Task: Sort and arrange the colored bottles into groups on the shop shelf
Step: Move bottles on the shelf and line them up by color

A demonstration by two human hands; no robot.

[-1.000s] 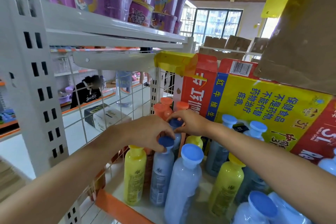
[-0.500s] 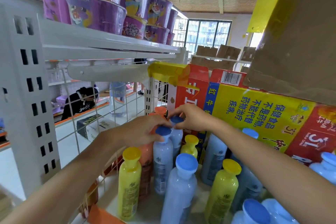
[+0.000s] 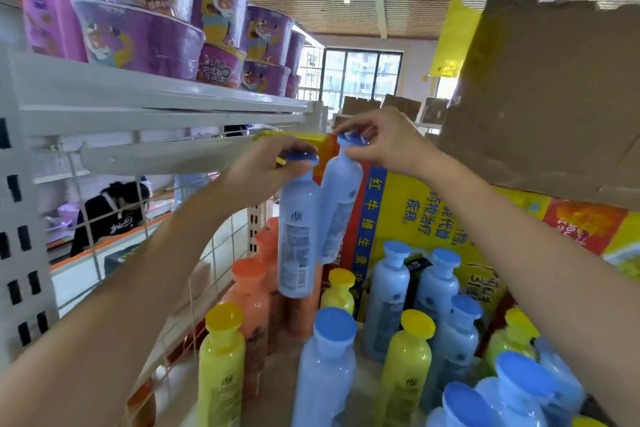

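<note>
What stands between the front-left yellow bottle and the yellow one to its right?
A blue bottle stands between the left yellow bottle and the right yellow bottle, a little nearer the camera, as the head view shows.

1. Left-hand bottle [image 3: 298, 236]: hangs under the fingers of the left hand [image 3: 263, 166], which pinch its cap; clear of the shelf deck [image 3: 277, 364].
2. Right-hand bottle [image 3: 337, 204]: hangs tilted under the fingers of the right hand [image 3: 384, 142], just right of item 1.
3. Standing bottles [image 3: 327, 367]: on the deck, well below both sets of fingers.
4. Printed carton [image 3: 415, 204]: below and behind the right fingers, behind item 3.
5. Cardboard box [image 3: 554, 97]: atop the carton, right of the right fingers.
6. Upper shelf [image 3: 138, 94]: left of and above the left fingers; noodle cups [image 3: 138, 42] on it.
7. Wire panel [image 3: 221, 246]: below and left of the left fingers.
</note>
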